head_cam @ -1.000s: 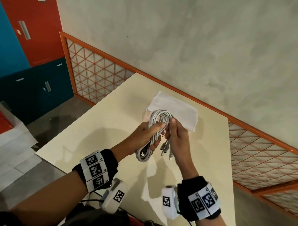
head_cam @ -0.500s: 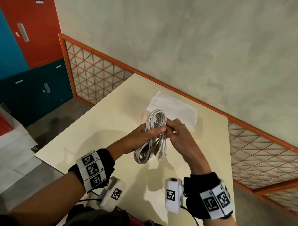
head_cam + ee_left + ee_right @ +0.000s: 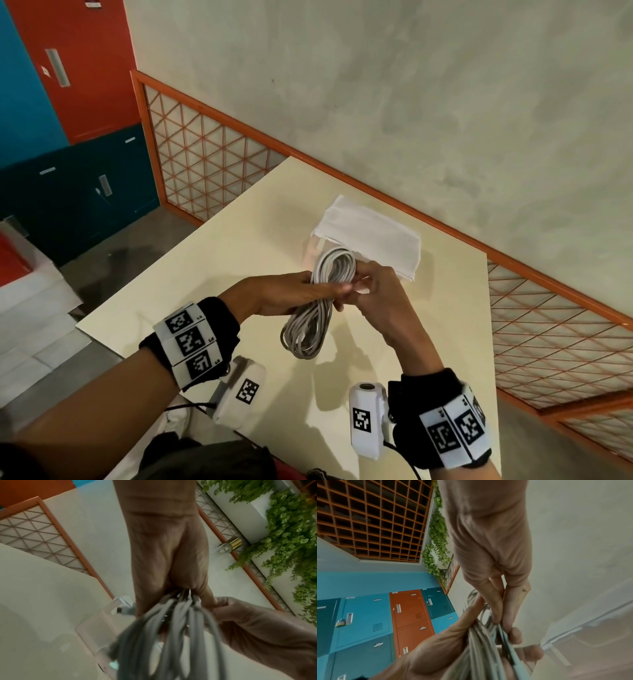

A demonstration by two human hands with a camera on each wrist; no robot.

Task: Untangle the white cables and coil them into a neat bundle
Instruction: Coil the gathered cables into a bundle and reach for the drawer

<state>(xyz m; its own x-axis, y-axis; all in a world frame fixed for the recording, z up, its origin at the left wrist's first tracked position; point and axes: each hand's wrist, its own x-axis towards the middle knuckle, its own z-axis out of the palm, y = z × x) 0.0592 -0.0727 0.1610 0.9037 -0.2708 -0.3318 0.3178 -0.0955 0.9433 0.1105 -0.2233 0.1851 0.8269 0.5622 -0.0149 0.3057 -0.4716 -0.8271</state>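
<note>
Your left hand (image 3: 291, 294) comes in from the left, palm toward you, fingers laid straight across the waist of the white cables (image 3: 317, 308) with the thumb behind, clamping the coil; in the left wrist view the strands fan out of that closed grip. The coil hangs above the cream table (image 3: 205, 274), one loop standing up past your fingers, the longer loop drooping below them. Change from a second ago: the plug ends that dangled loose beside the coil are no longer visible, and your right hand (image 3: 373, 294) has shifted from an upright pinch on them to a reach across the coil's middle. Read that as the tails being tucked or wrapped in, so the bundle is near done. Your right hand is now curled, fingertips pinching strands right against your left fingertips, wrist angled down to the right. Behind the coil lies a folded white cloth (image 3: 373, 236).
</note>
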